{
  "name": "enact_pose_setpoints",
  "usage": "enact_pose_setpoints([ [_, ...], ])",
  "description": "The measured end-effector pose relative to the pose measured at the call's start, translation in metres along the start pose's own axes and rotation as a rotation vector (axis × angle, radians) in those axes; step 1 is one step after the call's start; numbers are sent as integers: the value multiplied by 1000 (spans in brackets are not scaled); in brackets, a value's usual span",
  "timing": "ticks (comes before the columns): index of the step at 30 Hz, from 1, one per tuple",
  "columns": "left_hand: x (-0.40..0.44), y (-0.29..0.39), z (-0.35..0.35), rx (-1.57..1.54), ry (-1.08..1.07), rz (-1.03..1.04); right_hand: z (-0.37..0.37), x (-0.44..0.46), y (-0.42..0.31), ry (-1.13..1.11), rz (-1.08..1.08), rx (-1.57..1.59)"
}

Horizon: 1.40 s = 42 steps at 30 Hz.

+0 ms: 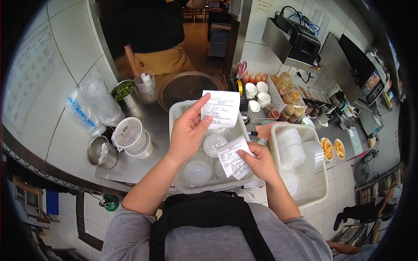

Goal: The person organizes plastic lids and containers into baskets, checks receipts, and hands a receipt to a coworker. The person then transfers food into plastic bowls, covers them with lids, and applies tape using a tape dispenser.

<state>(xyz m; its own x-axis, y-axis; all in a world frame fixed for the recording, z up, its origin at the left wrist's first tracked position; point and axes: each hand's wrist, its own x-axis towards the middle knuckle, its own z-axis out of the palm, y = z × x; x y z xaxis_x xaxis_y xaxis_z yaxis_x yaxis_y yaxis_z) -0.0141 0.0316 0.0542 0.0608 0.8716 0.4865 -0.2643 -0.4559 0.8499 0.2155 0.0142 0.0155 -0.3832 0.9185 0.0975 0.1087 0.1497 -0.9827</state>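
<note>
My left hand point(190, 130) pinches a printed paper receipt point(223, 111) at its left edge, the index finger lying along the paper. Lower and to the right, my right hand point(259, 162) grips more printed receipts point(235, 154), overlapping one another, with the thumb on top. Both hands are above a white plastic basket point(177, 114) that holds several clear round containers with lids point(198, 172). The receipts and hands cover part of those containers.
At right, another basket point(321, 191) holds stacked clear lids point(289, 148). Beyond stand white cups point(262, 98), sauce bottles point(285, 80) and a receipt printer point(300, 41). White tubs point(129, 132) and a pot of green limes point(124, 91) are at left. A person in an apron point(161, 58) stands across the counter.
</note>
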Motion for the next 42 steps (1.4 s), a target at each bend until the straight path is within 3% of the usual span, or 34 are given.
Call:
enact_pose_setpoints([
  [12, 4, 15, 24, 104, -49, 111, -44, -49, 18, 265, 80, 230],
  [16, 11, 14, 41, -58, -77, 35, -64, -70, 22, 354, 105, 243],
  [26, 16, 3, 96, -67, -113, 42, -110, -124, 29, 578, 18, 223],
  [28, 16, -1, 107, -45, -125, 49, -113, -126, 25, 636, -121, 325],
  [33, 19, -11, 124, -84, -109, 40, -127, -136, 18, 635, -108, 345],
  [38, 44, -31, 71, 115, -3, -77, -132, -136, 25, 678, -109, 371],
  [42, 99, -69, -54, 381, 243, -136, -125, -130, 40, 645, -48, 423],
])
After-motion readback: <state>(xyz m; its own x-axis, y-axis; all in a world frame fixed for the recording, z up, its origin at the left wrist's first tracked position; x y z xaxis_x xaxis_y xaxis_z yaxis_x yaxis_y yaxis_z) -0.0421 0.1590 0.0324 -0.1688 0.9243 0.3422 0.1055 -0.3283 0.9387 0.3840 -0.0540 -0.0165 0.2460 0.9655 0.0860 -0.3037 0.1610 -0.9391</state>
